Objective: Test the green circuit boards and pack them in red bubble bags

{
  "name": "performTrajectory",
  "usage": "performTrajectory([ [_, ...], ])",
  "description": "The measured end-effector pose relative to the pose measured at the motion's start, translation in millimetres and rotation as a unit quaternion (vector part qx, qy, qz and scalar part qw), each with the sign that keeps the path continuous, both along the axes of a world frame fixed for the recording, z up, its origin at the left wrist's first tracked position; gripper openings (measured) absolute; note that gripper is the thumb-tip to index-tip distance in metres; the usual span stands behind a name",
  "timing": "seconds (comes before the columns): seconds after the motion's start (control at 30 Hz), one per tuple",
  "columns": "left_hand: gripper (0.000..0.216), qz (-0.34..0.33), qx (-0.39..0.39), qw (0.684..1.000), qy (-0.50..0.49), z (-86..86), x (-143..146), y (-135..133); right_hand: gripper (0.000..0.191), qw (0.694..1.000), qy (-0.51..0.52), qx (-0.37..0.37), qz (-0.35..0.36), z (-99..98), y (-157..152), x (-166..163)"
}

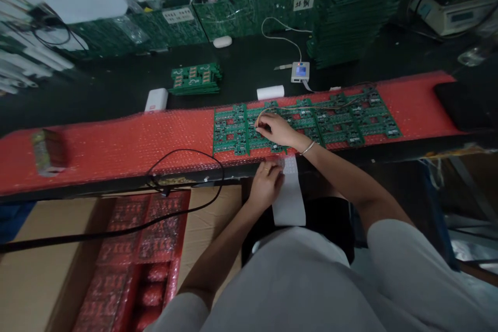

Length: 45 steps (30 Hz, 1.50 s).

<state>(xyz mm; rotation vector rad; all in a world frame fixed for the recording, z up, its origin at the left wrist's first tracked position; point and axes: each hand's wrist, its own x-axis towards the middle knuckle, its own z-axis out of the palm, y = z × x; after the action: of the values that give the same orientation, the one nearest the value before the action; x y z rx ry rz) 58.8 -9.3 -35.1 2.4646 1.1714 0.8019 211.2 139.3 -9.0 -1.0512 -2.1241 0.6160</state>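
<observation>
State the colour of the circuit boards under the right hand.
The circuit boards are green, clearest in the head view.

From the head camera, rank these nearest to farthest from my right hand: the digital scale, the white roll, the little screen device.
From the right hand:
1. White roll, just beyond it.
2. Little screen device, farther back, slightly right.
3. Digital scale, back, far right.

Dark bench (249,65) with red bubble wrap (175,129), short green board stack (196,79), small white device (300,71)
</observation>
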Motion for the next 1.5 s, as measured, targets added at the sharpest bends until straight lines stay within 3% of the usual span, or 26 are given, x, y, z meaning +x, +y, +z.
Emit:
performTrajectory([
  [0.13, 0.013, 0.026, 0.012, 0.999, -0.035, -8.6, 0, 0, 0.003, 1.000, 0.003, 0.006, 0.003, -0.8, 0, 0],
  [0.47, 0.011, 0.041, 0.016, 0.996, -0.080, -9.3, 4, -3, 0.005, 1.000, -0.006, 0.001, -0.013, -0.1, -2, -1],
  [0.63, 0.011, 0.027, -0.013, 0.995, -0.090, 5.6, -2, -1, 0.006, 1.000, 0.002, 0.007, -0.008, -1.4, -1, -2],
  [0.73, 0.011, 0.062, -0.036, 0.990, -0.119, 27.9, -18, 27, 0.006, 0.999, 0.024, 0.024, -0.005, 0.3, -4, -1],
  [0.87, 0.012, 0.104, -0.079, 0.987, -0.096, 54.0, -42, 99, 0.009, 0.990, 0.113, 0.051, -0.073, 0.7, -5, 1],
  [0.97, 0.012, 0.093, -0.106, 0.988, -0.057, 59.2, -49, 151, 0.006, 0.981, 0.146, 0.043, -0.120, -2.6, -3, 1],
  [1.07, 0.014, 0.060, -0.117, 0.991, -0.003, 55.8, -46, 184, 0.005, 0.982, 0.137, 0.024, -0.126, -5.3, -1, 0],
  [1.23, 0.018, 0.007, -0.120, 0.991, 0.062, 49.0, -42, 202, 0.006, 0.984, 0.121, 0.013, -0.127, -4.1, -2, -2],
  [1.5, 0.016, 0.021, -0.108, 0.989, 0.098, 45.5, -40, 206, 0.007, 0.984, 0.126, 0.011, -0.125, -2.8, -2, -2],
])
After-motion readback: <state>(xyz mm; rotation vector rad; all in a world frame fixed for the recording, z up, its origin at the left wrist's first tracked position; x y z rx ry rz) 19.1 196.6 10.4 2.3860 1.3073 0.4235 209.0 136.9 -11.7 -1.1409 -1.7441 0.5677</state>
